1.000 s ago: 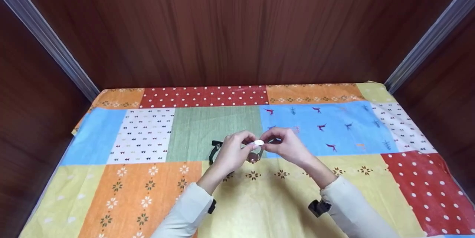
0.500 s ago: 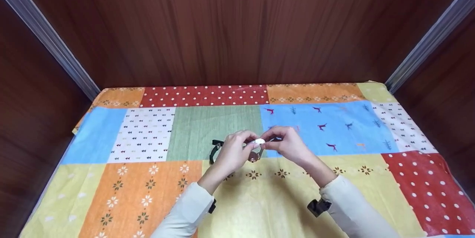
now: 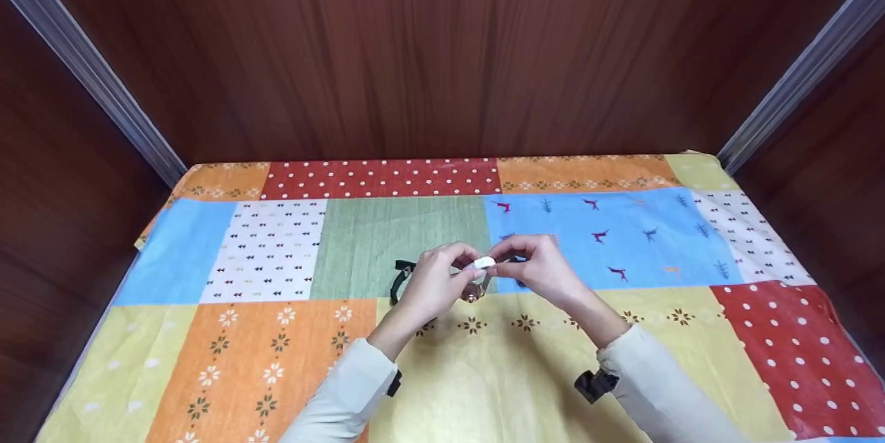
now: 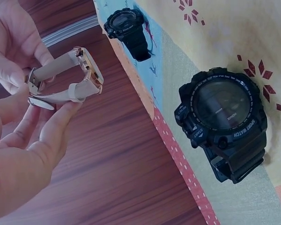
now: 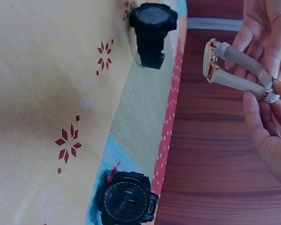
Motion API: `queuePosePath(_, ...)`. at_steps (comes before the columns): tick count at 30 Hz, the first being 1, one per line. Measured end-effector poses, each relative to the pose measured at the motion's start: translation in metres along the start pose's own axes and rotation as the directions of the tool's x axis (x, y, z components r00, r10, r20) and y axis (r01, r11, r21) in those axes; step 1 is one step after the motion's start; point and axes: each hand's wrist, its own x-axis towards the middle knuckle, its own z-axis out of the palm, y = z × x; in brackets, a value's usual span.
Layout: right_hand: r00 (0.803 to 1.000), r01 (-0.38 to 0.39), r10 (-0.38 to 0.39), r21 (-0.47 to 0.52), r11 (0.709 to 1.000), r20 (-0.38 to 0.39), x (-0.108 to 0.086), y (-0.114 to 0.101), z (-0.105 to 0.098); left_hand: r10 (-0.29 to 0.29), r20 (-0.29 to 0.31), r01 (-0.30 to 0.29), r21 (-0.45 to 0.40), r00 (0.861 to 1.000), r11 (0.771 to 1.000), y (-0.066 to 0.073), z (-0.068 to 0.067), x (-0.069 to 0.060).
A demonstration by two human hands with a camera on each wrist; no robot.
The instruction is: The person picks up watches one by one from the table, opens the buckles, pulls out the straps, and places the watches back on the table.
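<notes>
A wristwatch with a rose-gold case [image 4: 90, 70] and a pale strap [image 5: 236, 80] is held above the table by both hands. Its strap is bent into a loop, with the metal buckle [image 4: 33, 80] between the fingertips. My left hand [image 3: 435, 280] pinches the strap near its end, thumb and fingers around it. From the other side, my right hand [image 3: 536, 270] pinches the strap at the buckle. How far the strap passes through the buckle is hidden by fingers. Two black sport watches, one large in the left wrist view [image 4: 222, 110] and another [image 5: 126, 201], lie on the tablecloth.
A patchwork tablecloth [image 3: 269, 343] covers the table under the hands. Brown wood-grain panels [image 3: 415, 49] stand behind and at both sides, joined by grey metal strips [image 3: 802, 63].
Both hands stay almost in place. The white strap end between the fingertips has tilted slightly, its right side higher than a second ago.
</notes>
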Motion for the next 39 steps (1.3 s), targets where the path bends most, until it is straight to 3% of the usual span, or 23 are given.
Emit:
queuePosePath(13, 0.999, -0.039, 0.039, 0.009, 0.999, -0.005, 0.0013, 0.0074, -0.0007, -0.010, -0.003, 0.010, 0.038, 1.000, 0.999, 0.0006, -0.0016, -0.0014)
queuePosePath(23, 0.994, 0.091, -0.084, -0.096, 0.991, 0.067, 0.0020, 0.0071, 0.0033, 0.050, -0.019, -0.047, 0.153, 0.999, 0.987, 0.0035, 0.0016, -0.0025)
queuePosePath(27, 0.998, 0.054, -0.051, -0.056, 0.997, 0.047, 0.0014, 0.0065, 0.0022, 0.039, -0.015, -0.037, 0.113, 0.999, 0.993, 0.0026, 0.0003, -0.0022)
queuePosePath(34, 0.998, -0.065, 0.065, 0.083, 0.994, 0.002, -0.0007, 0.0077, -0.0004, -0.032, 0.003, 0.031, 0.036, 0.999, 0.999, 0.0002, -0.0028, -0.0016)
queuePosePath(39, 0.999, -0.021, 0.020, 0.029, 0.999, 0.028, 0.0000, 0.0065, -0.0009, -0.004, -0.003, 0.004, 0.121, 1.000, 0.993, 0.0035, -0.0008, -0.0022)
